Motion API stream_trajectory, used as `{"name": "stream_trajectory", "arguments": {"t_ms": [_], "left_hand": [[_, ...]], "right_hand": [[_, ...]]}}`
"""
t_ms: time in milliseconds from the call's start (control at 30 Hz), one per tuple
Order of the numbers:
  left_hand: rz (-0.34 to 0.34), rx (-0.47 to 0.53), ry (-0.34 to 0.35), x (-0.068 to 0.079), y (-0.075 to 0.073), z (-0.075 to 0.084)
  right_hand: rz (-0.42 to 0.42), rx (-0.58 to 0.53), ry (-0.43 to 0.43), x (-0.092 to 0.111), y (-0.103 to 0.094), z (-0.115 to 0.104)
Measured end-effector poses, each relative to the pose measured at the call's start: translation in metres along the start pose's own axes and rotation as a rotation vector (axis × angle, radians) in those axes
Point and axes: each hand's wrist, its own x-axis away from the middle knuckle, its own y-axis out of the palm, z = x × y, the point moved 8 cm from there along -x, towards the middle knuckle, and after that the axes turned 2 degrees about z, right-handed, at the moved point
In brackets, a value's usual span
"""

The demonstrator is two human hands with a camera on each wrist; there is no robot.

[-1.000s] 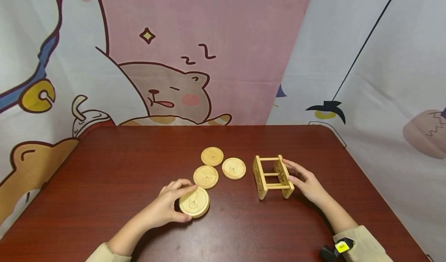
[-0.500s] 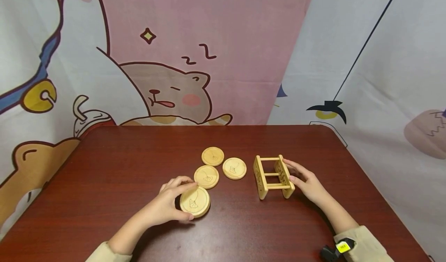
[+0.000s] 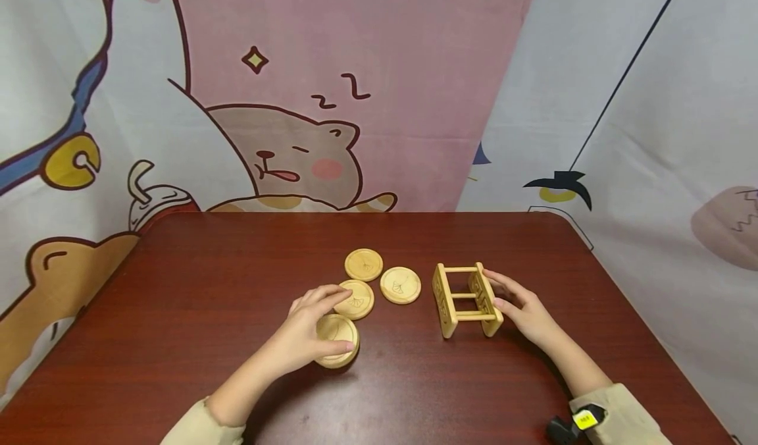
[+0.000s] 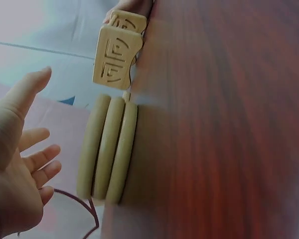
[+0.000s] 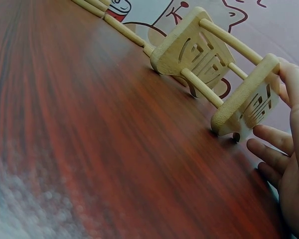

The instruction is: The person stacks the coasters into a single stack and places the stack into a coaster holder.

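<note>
My left hand (image 3: 304,332) hovers over a stack of round wooden coasters (image 3: 337,328), thumb and fingers spread. In the left wrist view the stack (image 4: 109,149) shows three layers, with a gap between it and the left hand (image 4: 20,169). The fingertips overlap a single coaster (image 3: 361,305) just behind the stack in the head view. My right hand (image 3: 526,310) is at the right side of a wooden coaster holder (image 3: 445,303), which has two cut-out side panels joined by bars. In the right wrist view its thumb and fingers (image 5: 271,137) lie loosely along the near panel.
Two more single coasters lie flat farther back, one coaster (image 3: 364,264) at the middle and another coaster (image 3: 401,285) toward the holder. The reddish-brown table (image 3: 249,254) ends at a cartoon-printed cloth (image 3: 426,89). A black device (image 3: 577,424) is strapped on the right wrist.
My left hand has come off the stack's edge, moving right and over it, and its thumb now crosses the top coaster in the head view. My right hand and the holder stay put.
</note>
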Motion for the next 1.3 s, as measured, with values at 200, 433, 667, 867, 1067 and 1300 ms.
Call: {"name": "stream_trajectory", "arguments": {"t_ms": [200, 433, 667, 867, 1067, 1300], "left_hand": [[0.02, 0.056, -0.024, -0.011, 0.013, 0.016], [0.03, 0.032, -0.068, -0.023, 0.028, 0.03], [0.023, 0.029, -0.068, -0.041, 0.033, 0.041], [0.004, 0.045, -0.093, -0.056, 0.037, 0.048], [-0.019, -0.002, -0.125, -0.068, 0.04, 0.047], [-0.078, -0.031, -0.122, -0.086, 0.04, 0.04]], "right_hand": [[0.003, 0.012, 0.004, 0.0, -0.001, 0.0], [0.005, 0.007, 0.011, 0.0, -0.001, 0.001], [0.003, 0.008, 0.003, 0.001, -0.001, 0.001], [-0.002, -0.003, -0.002, 0.001, -0.001, 0.0], [-0.005, 0.004, -0.008, 0.0, 0.001, 0.0], [0.006, 0.01, -0.006, -0.001, 0.0, 0.0]]}}
